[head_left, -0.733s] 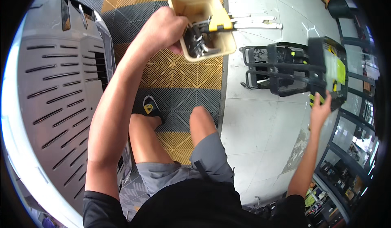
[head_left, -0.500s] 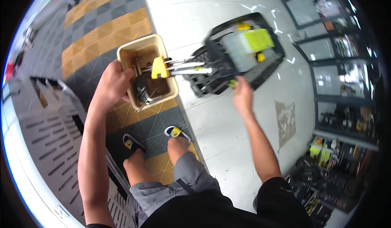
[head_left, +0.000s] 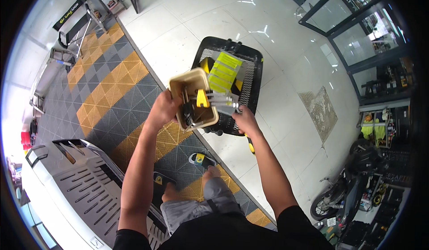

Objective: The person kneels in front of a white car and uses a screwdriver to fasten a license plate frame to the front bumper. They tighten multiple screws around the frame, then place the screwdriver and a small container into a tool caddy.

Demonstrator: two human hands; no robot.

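Note:
My left hand [head_left: 164, 110] grips the left side of a deep tan plastic bin [head_left: 213, 118], held tilted in front of me. Inside it lie loose dark and metal tools [head_left: 188, 111]. A yellow holder [head_left: 203, 99] with several metal rods [head_left: 223, 100] sticks out over the bin's right side. My right hand [head_left: 246, 121] is closed by the rod ends, around a tool with a yellow and black handle [head_left: 251, 146] that juts out below the palm; its kind is mostly hidden. Beneath the bin stands a black mesh basket [head_left: 255, 71] with lime-yellow packs [head_left: 225, 70] in it.
A white slotted panel [head_left: 85, 183] stands close on my left. Grey and yellow floor tiles [head_left: 120, 93] meet a pale smooth floor [head_left: 277, 129]. Right are a motorcycle [head_left: 337, 196], shelves [head_left: 375, 125] and glass panels [head_left: 371, 49]. A folding chair [head_left: 76, 24] stands far left.
My view has turned. The bin now overlaps the black basket instead of being left of it. My right hand has come nearer the bin and the metal rods, and a yellow handle now shows below it.

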